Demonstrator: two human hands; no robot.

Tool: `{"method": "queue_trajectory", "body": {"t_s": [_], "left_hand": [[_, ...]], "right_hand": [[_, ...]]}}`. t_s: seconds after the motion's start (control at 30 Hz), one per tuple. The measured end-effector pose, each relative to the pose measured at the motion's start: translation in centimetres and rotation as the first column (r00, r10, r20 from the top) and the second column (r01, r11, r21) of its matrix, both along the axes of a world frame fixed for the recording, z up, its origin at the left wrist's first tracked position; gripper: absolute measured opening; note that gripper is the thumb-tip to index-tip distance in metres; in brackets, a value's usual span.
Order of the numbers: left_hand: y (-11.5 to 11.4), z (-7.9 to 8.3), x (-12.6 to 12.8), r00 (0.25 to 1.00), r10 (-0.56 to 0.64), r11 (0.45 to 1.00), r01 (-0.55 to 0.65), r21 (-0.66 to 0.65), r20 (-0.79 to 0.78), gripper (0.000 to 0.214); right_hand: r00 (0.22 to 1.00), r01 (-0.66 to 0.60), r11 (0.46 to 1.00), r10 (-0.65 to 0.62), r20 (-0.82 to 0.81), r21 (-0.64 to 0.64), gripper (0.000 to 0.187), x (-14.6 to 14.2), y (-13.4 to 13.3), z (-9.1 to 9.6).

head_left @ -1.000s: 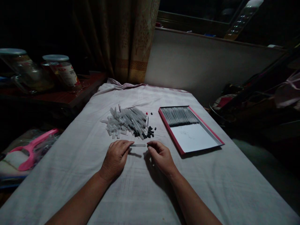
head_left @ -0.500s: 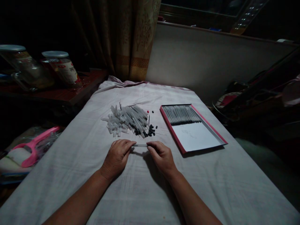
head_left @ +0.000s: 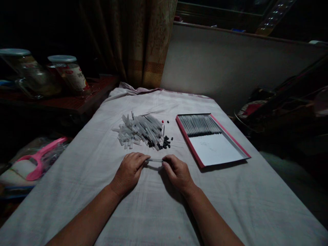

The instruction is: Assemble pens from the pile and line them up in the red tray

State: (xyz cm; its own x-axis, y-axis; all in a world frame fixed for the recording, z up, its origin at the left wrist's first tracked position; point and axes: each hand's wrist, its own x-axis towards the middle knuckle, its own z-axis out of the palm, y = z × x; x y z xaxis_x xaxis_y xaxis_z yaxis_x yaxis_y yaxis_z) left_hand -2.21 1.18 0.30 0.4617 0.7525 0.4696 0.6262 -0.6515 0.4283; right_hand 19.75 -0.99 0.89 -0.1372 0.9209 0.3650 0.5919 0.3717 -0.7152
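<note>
Between my hands a thin, clear pen barrel (head_left: pixel 155 160) is held level just above the cloth. My left hand (head_left: pixel 131 169) is closed in a pinch on its left end. The other end sits between the thumb and fingers of my right hand (head_left: pixel 178 172), which hide it. Just beyond my hands lies a pile of clear pen parts (head_left: pixel 140 130), with loose caps and tubes. Small black plugs (head_left: pixel 166 142) are scattered at the pile's right edge. To the right, a red-sided shallow box (head_left: pixel 189 147) holds a row of clear pens with black ends (head_left: pixel 201 125).
A pale checked cloth (head_left: pixel 143 212) covers the surface. On the dark red side table (head_left: pixel 94 90) at left stand a lidded jar (head_left: pixel 71 77) and a glass jug (head_left: pixel 38 82). A pink-handled item (head_left: pixel 38 160) lies low at left. Behind are a curtain (head_left: pixel 143 44) and a pale wall (head_left: pixel 205 61).
The view has shifted very slightly. Both hands stay pinched on the pen barrel in nearly the same place, and the pile and box are as before.
</note>
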Motion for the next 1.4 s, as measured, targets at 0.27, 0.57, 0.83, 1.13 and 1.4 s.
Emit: {"method": "queue_trajectory", "body": {"t_s": [0.27, 0.57, 0.83, 1.13, 1.4], "left_hand": [[-0.03, 0.08, 0.03, 1.000, -0.001, 1.000, 0.001, -0.006, 0.003, 0.024], [-0.05, 0.15, 0.10, 1.000, -0.007, 1.000, 0.007, 0.000, 0.001, 0.023], [-0.05, 0.16, 0.14, 1.000, -0.010, 1.000, 0.010, 0.009, 0.006, 0.021], [-0.04, 0.10, 0.10, 1.000, 0.000, 1.000, 0.000, -0.011, -0.006, 0.021], [-0.03, 0.08, 0.11, 1.000, -0.006, 1.000, 0.007, 0.017, -0.008, 0.020]], "right_hand": [[1.000, -0.010, 0.999, 0.011, 0.022, -0.041, 0.017, 0.33, -0.02, -0.23], [0.999, -0.009, 1.000, 0.009, 0.043, -0.011, 0.016, 0.46, -0.03, -0.11], [0.997, -0.016, 1.000, 0.015, 0.074, 0.018, 0.015, 0.61, -0.06, 0.05], [0.995, -0.027, 0.999, 0.025, 0.092, 0.018, 0.015, 0.81, -0.02, 0.04], [0.993, -0.037, 0.999, 0.032, 0.112, 0.036, 0.015, 0.90, -0.02, 0.01]]}}
